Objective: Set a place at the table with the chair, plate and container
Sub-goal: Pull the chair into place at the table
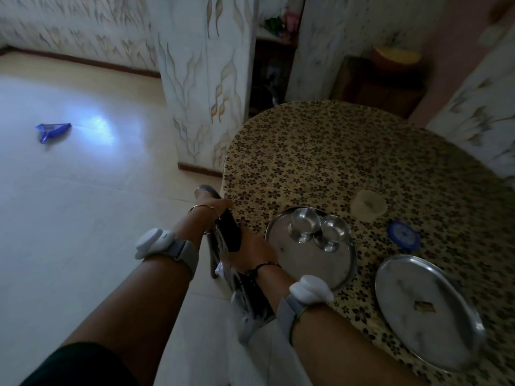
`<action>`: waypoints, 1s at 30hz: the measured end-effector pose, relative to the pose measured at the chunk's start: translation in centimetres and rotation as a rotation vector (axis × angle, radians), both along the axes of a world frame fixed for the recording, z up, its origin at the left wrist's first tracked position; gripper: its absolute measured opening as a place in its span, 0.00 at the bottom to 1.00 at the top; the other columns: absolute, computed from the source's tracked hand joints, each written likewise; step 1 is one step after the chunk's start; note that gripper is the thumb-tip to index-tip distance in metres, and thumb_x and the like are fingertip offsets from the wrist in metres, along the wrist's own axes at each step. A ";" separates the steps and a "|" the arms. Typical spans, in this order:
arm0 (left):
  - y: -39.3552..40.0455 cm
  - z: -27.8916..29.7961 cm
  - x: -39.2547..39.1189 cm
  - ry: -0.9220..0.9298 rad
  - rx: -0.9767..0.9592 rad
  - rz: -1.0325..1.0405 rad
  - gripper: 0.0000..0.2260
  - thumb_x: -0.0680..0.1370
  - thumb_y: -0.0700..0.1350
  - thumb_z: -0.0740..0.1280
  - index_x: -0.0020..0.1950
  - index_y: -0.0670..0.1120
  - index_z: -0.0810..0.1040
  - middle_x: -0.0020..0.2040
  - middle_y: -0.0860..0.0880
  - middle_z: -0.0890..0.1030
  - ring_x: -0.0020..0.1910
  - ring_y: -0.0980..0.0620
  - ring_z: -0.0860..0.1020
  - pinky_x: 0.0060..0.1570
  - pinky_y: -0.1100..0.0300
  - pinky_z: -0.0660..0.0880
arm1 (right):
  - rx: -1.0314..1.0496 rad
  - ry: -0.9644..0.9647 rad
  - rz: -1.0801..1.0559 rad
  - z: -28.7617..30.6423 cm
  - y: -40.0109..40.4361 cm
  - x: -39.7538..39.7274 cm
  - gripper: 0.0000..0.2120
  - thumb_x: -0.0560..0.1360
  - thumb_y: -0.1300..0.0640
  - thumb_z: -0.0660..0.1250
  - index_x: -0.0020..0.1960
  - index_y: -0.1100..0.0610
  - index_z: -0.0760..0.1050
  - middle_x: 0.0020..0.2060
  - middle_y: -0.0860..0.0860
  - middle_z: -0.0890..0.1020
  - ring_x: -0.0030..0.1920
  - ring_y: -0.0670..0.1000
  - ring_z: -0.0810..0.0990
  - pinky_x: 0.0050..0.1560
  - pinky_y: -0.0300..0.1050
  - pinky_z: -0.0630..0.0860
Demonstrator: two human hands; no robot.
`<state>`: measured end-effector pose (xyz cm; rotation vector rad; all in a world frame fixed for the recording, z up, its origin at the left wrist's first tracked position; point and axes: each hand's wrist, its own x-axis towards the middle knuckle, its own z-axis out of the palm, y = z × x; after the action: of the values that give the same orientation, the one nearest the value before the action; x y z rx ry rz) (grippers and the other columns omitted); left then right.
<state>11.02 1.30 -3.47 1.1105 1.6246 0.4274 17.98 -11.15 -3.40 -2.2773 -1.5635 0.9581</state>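
A dark chair [230, 232] with a metal frame stands at the left edge of the round table [320, 151], which wears a floral cloth. My left hand [214, 207] grips the chair's top at its far end. My right hand [259, 249] holds the same chair back nearer to me. On the table sits a steel plate [320, 263] carrying two small steel bowls [305, 222]. A second steel plate [426, 310] lies to its right, near the front edge. A pale round container [367, 206] stands behind the plates, with a blue lid [402, 235] beside it.
Pale tiled floor spreads out to the left, with a blue object [53, 130] lying on it. A patterned pillar [203, 79] rises just behind the table's left side. A dark wooden cabinet [381, 84] stands beyond the table.
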 end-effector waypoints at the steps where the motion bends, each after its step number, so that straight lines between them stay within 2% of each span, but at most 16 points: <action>1: 0.1 0.0 0.9 -0.013 0.002 -0.004 0.35 0.73 0.44 0.72 0.72 0.43 0.55 0.64 0.37 0.71 0.62 0.38 0.74 0.53 0.48 0.76 | -0.009 0.002 -0.019 0.0 0.1 0.7 0.30 0.68 0.43 0.71 0.67 0.51 0.68 0.60 0.54 0.79 0.60 0.58 0.79 0.59 0.51 0.77; 4: 0.9 -0.6 2.4 -0.006 0.020 -0.036 0.36 0.70 0.48 0.74 0.70 0.40 0.59 0.64 0.39 0.72 0.62 0.38 0.74 0.62 0.45 0.75 | 0.008 -0.002 -0.069 0.4 -0.2 2.4 0.29 0.70 0.43 0.70 0.68 0.52 0.67 0.60 0.55 0.79 0.60 0.60 0.78 0.60 0.53 0.75; 6: 1.2 -0.9 3.0 0.005 0.018 -0.050 0.38 0.68 0.50 0.76 0.70 0.41 0.60 0.64 0.39 0.72 0.62 0.38 0.75 0.63 0.45 0.75 | -0.004 0.002 -0.056 0.4 -0.6 3.1 0.28 0.72 0.45 0.69 0.68 0.54 0.66 0.62 0.57 0.77 0.62 0.61 0.77 0.60 0.53 0.74; 8: 1.6 -1.0 3.1 0.049 0.011 -0.067 0.37 0.68 0.50 0.76 0.69 0.37 0.63 0.63 0.39 0.74 0.62 0.39 0.75 0.61 0.48 0.75 | -0.003 0.004 -0.030 0.8 -0.6 3.2 0.29 0.73 0.45 0.69 0.69 0.55 0.65 0.64 0.57 0.76 0.63 0.61 0.76 0.61 0.53 0.73; 10: 1.9 -1.1 3.4 0.159 0.021 -0.120 0.34 0.68 0.52 0.74 0.67 0.34 0.67 0.62 0.41 0.75 0.62 0.40 0.76 0.59 0.51 0.76 | -0.046 0.036 0.035 1.1 -0.7 3.9 0.32 0.74 0.45 0.70 0.71 0.56 0.63 0.68 0.57 0.74 0.66 0.60 0.74 0.64 0.52 0.71; 12: 2.1 -1.2 4.8 0.357 0.067 -0.258 0.32 0.71 0.54 0.69 0.67 0.35 0.70 0.67 0.38 0.74 0.66 0.37 0.73 0.65 0.45 0.72 | -0.067 0.093 0.122 2.1 -1.5 5.5 0.31 0.74 0.46 0.70 0.71 0.58 0.65 0.70 0.56 0.72 0.69 0.58 0.72 0.67 0.49 0.68; 14: 2.1 -1.1 6.4 0.532 0.157 -0.357 0.31 0.71 0.54 0.69 0.70 0.39 0.69 0.71 0.36 0.67 0.70 0.35 0.67 0.69 0.40 0.67 | -0.071 0.089 0.108 2.8 -1.9 7.4 0.26 0.75 0.47 0.69 0.67 0.60 0.72 0.66 0.57 0.76 0.66 0.58 0.74 0.64 0.48 0.70; 16: -0.5 1.3 9.4 0.613 0.314 -0.457 0.28 0.72 0.53 0.69 0.67 0.40 0.70 0.70 0.37 0.66 0.68 0.35 0.67 0.66 0.42 0.69 | -0.028 0.079 0.020 3.0 -3.4 11.1 0.19 0.76 0.51 0.69 0.62 0.61 0.75 0.61 0.59 0.80 0.62 0.60 0.77 0.63 0.49 0.73; 18: -2.8 3.8 12.7 0.591 0.428 -0.619 0.17 0.75 0.49 0.66 0.59 0.40 0.76 0.61 0.40 0.75 0.57 0.39 0.75 0.51 0.52 0.73 | 0.042 0.060 -0.065 3.1 -5.2 14.6 0.17 0.76 0.54 0.69 0.62 0.61 0.75 0.59 0.59 0.80 0.60 0.59 0.78 0.65 0.53 0.74; 20: -6.0 5.5 17.4 0.585 0.525 -0.801 0.13 0.77 0.46 0.62 0.53 0.39 0.80 0.52 0.43 0.81 0.49 0.44 0.78 0.43 0.57 0.71 | 0.154 0.026 -0.191 3.6 -8.7 19.4 0.16 0.74 0.55 0.71 0.60 0.60 0.77 0.58 0.60 0.81 0.59 0.60 0.79 0.63 0.52 0.74; 22: -10.0 6.5 22.7 0.515 0.600 -0.897 0.13 0.78 0.43 0.61 0.52 0.39 0.83 0.48 0.44 0.82 0.45 0.47 0.78 0.43 0.58 0.73 | 0.223 0.000 -0.320 3.5 -12.8 25.1 0.14 0.75 0.56 0.69 0.59 0.61 0.77 0.57 0.60 0.82 0.58 0.59 0.79 0.61 0.49 0.75; 23: -11.9 6.5 25.8 0.469 0.661 -0.932 0.12 0.78 0.42 0.61 0.51 0.40 0.83 0.48 0.43 0.83 0.46 0.47 0.79 0.44 0.58 0.73 | 0.253 -0.013 -0.383 3.5 -15.3 28.1 0.14 0.76 0.56 0.69 0.59 0.61 0.77 0.57 0.60 0.82 0.58 0.59 0.79 0.61 0.51 0.76; 27: -18.7 6.1 34.2 0.259 0.671 -0.874 0.11 0.77 0.42 0.63 0.49 0.40 0.83 0.49 0.45 0.82 0.52 0.42 0.79 0.52 0.56 0.75 | 0.407 -0.021 -0.664 4.6 -22.7 37.0 0.12 0.77 0.57 0.67 0.58 0.61 0.77 0.55 0.59 0.82 0.53 0.58 0.80 0.57 0.51 0.77; 30: -26.7 5.4 42.8 0.076 0.548 -0.985 0.07 0.76 0.35 0.64 0.43 0.38 0.82 0.54 0.35 0.83 0.56 0.37 0.79 0.55 0.52 0.75 | 0.480 -0.084 -0.864 5.8 -30.4 44.7 0.13 0.77 0.55 0.66 0.60 0.60 0.75 0.57 0.57 0.80 0.52 0.56 0.79 0.54 0.49 0.77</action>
<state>53.84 -25.42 1.91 2.1789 0.8413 0.1590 62.66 -41.54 2.37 -2.2634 -0.5753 0.2234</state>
